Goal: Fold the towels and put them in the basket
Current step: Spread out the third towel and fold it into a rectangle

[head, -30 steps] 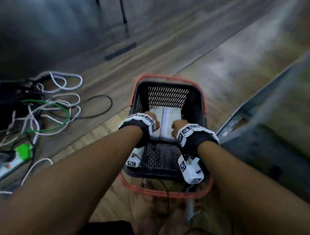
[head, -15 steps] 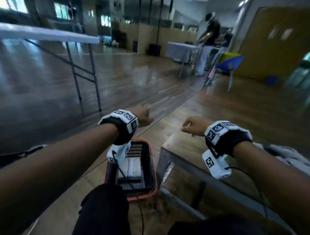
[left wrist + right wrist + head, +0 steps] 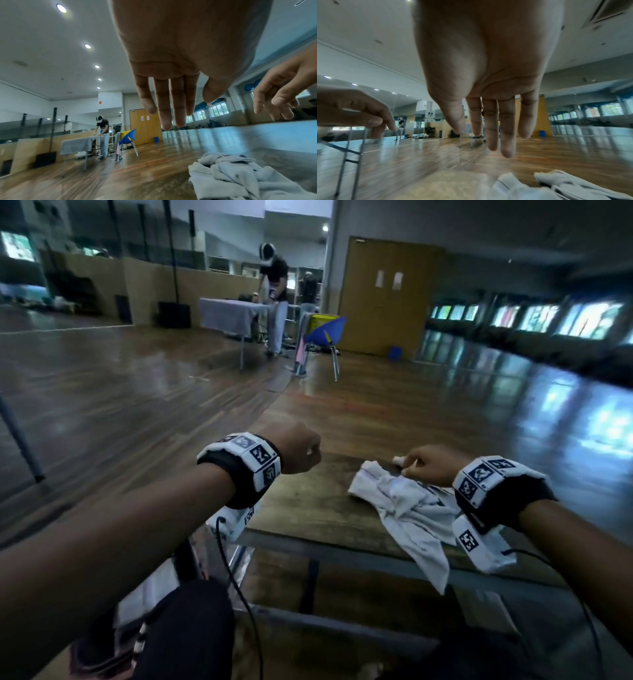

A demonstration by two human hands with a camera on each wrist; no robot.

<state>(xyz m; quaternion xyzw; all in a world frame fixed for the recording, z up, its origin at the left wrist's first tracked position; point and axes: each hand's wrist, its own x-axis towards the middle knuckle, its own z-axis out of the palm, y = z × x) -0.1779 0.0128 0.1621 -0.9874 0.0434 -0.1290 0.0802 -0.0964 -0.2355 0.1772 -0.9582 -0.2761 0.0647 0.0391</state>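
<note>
A crumpled white towel lies on the wooden table, one corner hanging over the near edge. My right hand hovers just over its far edge with fingers relaxed and holds nothing. In the right wrist view the right hand has near-straight fingers above the towel. My left hand hangs in the air over the table's left end and is empty. The left wrist view shows the left hand with fingers extended and the towel below to the right. The basket is hidden behind my left arm and knee.
Another person stands at a cloth-covered table at the back, beside a blue chair. A metal table leg stands on the floor at far left. Wooden floor surrounds the table. A cable hangs from my left wrist.
Both hands have come up out of the basket on the floor and now hang over the table. The right hand has moved above the crumpled towel. The view has risen with them.
</note>
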